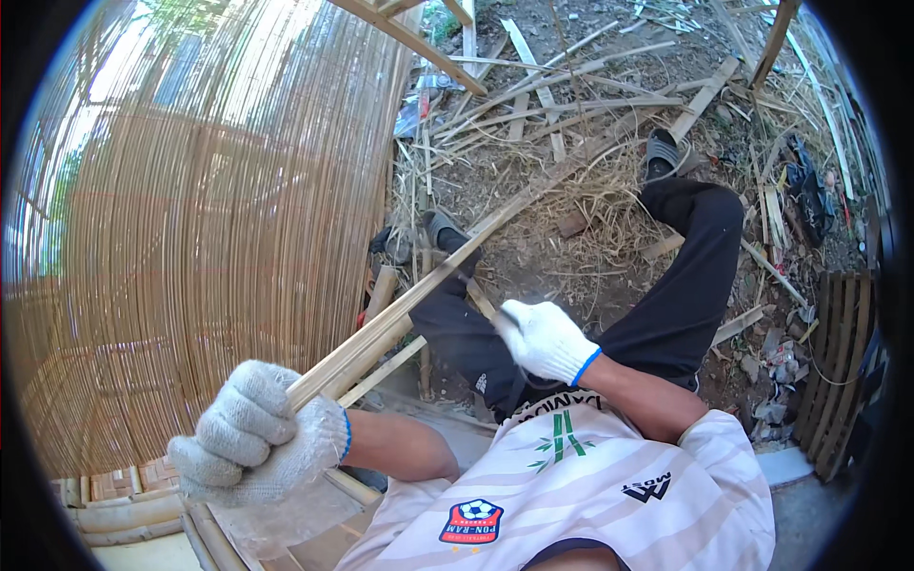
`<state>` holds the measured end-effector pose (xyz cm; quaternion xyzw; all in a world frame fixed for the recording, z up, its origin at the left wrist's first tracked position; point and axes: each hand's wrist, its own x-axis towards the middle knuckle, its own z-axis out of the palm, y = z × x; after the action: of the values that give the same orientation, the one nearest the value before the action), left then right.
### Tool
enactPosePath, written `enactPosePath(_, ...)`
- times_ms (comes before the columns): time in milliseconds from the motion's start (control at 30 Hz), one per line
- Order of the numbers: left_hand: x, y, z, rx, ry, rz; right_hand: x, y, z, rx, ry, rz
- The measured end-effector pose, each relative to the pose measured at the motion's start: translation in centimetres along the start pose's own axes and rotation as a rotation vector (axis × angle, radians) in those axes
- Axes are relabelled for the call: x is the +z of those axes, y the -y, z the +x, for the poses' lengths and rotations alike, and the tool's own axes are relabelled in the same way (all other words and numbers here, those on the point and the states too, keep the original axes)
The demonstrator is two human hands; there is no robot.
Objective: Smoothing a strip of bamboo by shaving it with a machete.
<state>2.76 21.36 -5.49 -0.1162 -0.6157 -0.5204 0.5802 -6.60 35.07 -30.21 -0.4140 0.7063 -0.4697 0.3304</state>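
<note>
My left hand (262, 433), in a white knit work glove, is wrapped round the near end of a long bamboo strip (438, 274). The strip slants away to the upper right, over my left leg and the ground, and looks like more than one layer close to the hand. My right hand (547, 343), in a white glove with a blue cuff, is closed in front of my lap, to the right of the strip and apart from it. Its fingertips are slightly blurred. A short pale piece (481, 300) shows just beyond them; whether the hand grips it I cannot tell.
A screen of thin bamboo slats (219, 219) stands along the left. Loose bamboo strips (571, 109) and straw-like shavings (609, 214) litter the ground ahead. My legs are spread, with sandals (664, 150) on the feet. A dark slatted wooden rack (830, 366) stands at right.
</note>
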Motion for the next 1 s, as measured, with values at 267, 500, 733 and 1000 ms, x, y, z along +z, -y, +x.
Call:
enactPosePath(267,-1.0,-0.1,0.3,-0.014,0.154,-0.038,0.7,-2.5,1.5,0.055,-0.004,-0.019)
enactPosePath(500,-0.3,-0.5,0.6,0.014,0.101,-0.047,1.8,-1.5,1.2,-0.153,-0.045,0.083)
enactPosePath(733,-0.3,0.4,0.7,0.034,-0.016,-0.028,3.1,-8.4,3.7,0.110,-0.072,-0.108)
enactPosePath(1000,0.6,0.9,1.4,0.019,0.037,-0.038,3.1,-9.7,4.3,0.216,-0.128,-0.138)
